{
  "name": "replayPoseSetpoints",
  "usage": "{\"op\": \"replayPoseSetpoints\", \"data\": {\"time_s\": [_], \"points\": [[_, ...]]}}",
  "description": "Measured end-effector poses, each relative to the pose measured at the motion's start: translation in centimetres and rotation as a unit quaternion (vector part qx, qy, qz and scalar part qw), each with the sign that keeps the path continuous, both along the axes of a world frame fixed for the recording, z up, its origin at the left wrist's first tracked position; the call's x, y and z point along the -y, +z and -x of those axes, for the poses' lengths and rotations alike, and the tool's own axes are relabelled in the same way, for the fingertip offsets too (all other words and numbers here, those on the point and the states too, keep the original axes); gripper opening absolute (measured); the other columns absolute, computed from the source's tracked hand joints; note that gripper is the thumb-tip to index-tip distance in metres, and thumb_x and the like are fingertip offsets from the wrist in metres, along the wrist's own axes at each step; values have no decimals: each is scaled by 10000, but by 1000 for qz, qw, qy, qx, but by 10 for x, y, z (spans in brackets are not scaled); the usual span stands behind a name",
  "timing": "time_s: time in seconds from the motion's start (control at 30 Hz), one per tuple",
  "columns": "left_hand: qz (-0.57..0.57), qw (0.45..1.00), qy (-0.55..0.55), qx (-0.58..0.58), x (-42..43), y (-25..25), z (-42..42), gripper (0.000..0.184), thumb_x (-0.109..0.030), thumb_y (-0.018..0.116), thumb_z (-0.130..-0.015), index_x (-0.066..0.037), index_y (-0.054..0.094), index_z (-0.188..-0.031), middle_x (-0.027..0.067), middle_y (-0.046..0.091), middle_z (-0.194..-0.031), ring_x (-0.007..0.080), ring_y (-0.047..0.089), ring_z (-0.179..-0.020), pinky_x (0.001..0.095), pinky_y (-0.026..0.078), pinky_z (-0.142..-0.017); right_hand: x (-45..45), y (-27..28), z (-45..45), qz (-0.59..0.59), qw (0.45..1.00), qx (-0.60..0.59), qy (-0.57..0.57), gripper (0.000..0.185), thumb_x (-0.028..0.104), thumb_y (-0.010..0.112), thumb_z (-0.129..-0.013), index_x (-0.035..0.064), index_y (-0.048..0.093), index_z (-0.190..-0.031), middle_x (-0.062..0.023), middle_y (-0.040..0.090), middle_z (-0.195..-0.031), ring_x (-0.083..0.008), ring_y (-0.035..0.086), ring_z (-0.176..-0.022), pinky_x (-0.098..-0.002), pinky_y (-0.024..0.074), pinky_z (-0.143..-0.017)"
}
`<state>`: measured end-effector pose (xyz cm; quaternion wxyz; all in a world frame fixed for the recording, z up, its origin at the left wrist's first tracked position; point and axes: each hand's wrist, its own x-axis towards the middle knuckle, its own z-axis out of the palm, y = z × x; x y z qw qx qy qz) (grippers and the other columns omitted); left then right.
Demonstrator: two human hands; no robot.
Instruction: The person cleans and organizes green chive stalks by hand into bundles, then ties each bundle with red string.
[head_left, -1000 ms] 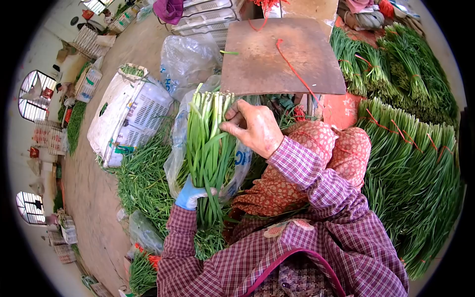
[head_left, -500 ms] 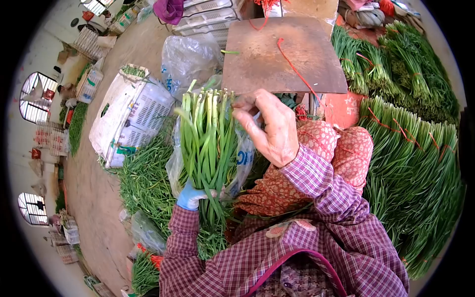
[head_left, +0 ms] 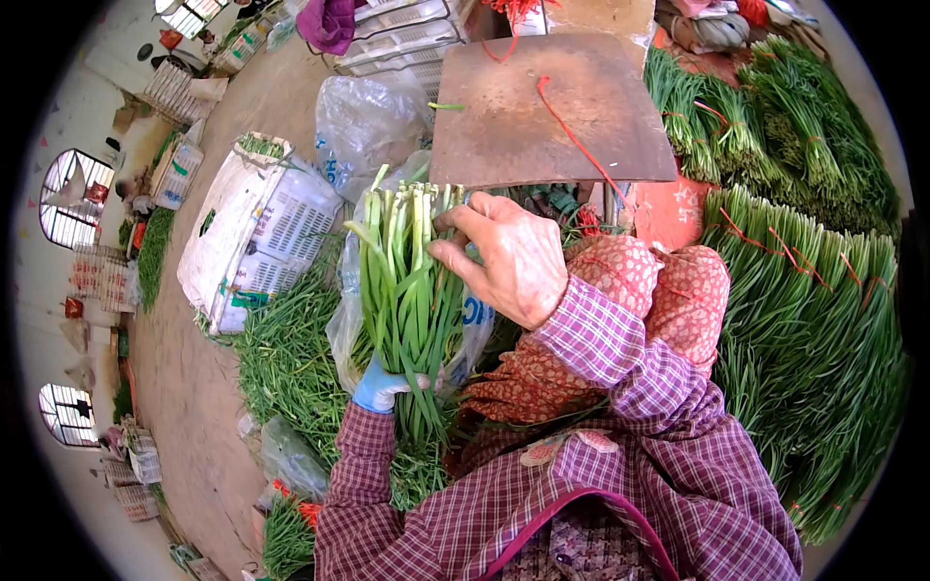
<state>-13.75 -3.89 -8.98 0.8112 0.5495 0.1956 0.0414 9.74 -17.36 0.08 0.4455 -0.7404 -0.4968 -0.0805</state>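
The person's right hand (head_left: 513,259), which was standing off the stalks half a second ago, is now reaching back in, so the handling of single stalks seems to be resuming. Its thumb and index finger are meeting the upper right side of the garlic chive bunch (head_left: 397,281), their tips lying slightly apart just below the pale cut ends; whether they are pinching a stalk, one cannot tell. The gloved left hand (head_left: 381,386) is staying wrapped around the bunch's lower part, fingers clamping the leaves. The bunch is standing upright between the two hands, in front of a clear plastic bag (head_left: 344,338) and near the brown board (head_left: 504,140).
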Motion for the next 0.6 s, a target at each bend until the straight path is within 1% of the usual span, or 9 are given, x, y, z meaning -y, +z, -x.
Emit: {"op": "replayPoseSetpoints", "data": {"time_s": [0.07, 0.17, 0.23, 0.3, 0.33, 0.37, 0.53, 0.57, 0.6], "points": [[-9, 1000, -16, -20, 0, 5, -2, 514, -61, 820, -642, 16, 618, -1108, 126, 689, -847, 224, 664, -689, 368, 551, -623, -1, -1, -1, -7, 999, -30, 16, 223, 261, 694, -792, 57, 626, -851, -87, 593, -753, -299, 633, -759, -424, 490, -606], [-27, 999, -18, -17, -3, -2, 0, 513, -69, 817, -650, 19, 617, -1114, 133, 692, -859, 224, 669, -697, 369, 559, -625, -5, -7, -5, -17, 990, -117, 78, 225, 244, 694, -785, 31, 622, -786, -102, 617, -739, -336, 631, -725, -429, 491, -618], [2, 1000, -11, -23, -4, -3, 4, 500, -73, 816, -654, 22, 622, -1105, 140, 693, -864, 231, 671, -702, 375, 562, -628, -8, -15, -15, -11, 986, -136, 98, 242, 244, 675, -807, 2, 658, -818, -119, 642, -735, -294, 648, -686, -409, 490, -621], [30, 999, 0, -29, -9, -3, 8, 487, -77, 815, -659, 26, 627, -1097, 147, 693, -870, 237, 673, -707, 381, 566, -630, -6, -22, -27, -62, 916, -343, 201, 256, 252, 625, -869, 8, 674, -929, -41, 659, -791, -174, 598, -652, -332, 471, -598], [37, 999, -22, -15, -13, -6, 9, 473, -80, 815, -661, 32, 632, -1083, 152, 692, -869, 243, 673, -707, 386, 567, -626, 6, -5, -29, -46, 881, -436, 179, 315, 274, 592, -894, 0, 667, -1031, 2, 623, -764, -89, 526, -634, -263, 437, -566], [44, 998, -43, -2, -16, -8, 10, 459, -83, 816, -663, 37, 638, -1069, 157, 691, -869, 249, 673, -706, 392, 567, -621, 8, -12, -39, -55, 835, -518, 179, 304, 286, 611, -886, 12, 653, -1010, 23, 580, -712, -66, 478, -585, -219, 399, -531], [62, 996, -54, 24, -23, -22, 16, 434, -104, 825, -668, 49, 645, -1032, 162, 684, -856, 253, 660, -683, 385, 548, -589, 30, -25, -70, -173, 750, -615, 170, 213, 287, 609, -899, 95, 600, -808, 72, 458, -640, -52, 380, -546, -220, 327, -509], [50, 996, -64, 19, -26, -24, 18, 451, -118, 823, -655, 45, 635, -1032, 157, 672, -835, 262, 655, -673, 395, 540, -591, 34, -32, -79, -165, 763, -593, 197, 208, 286, 625, -894, 81, 613, -860, 62, 480, -649, -52, 396, -546, -215, 360, -520], [38, 996, -75, 14, -26, -24, 17, 469, -131, 821, -642, 41, 625, -1032, 152, 660, -814, 270, 650, -663, 404, 532, -593, 32, -37, -77, -119, 844, -493, 175, 214, 284, 638, -886, 71, 617, -898, 33, 538, -669, -72, 463, -565, -230, 408, -544]]}}
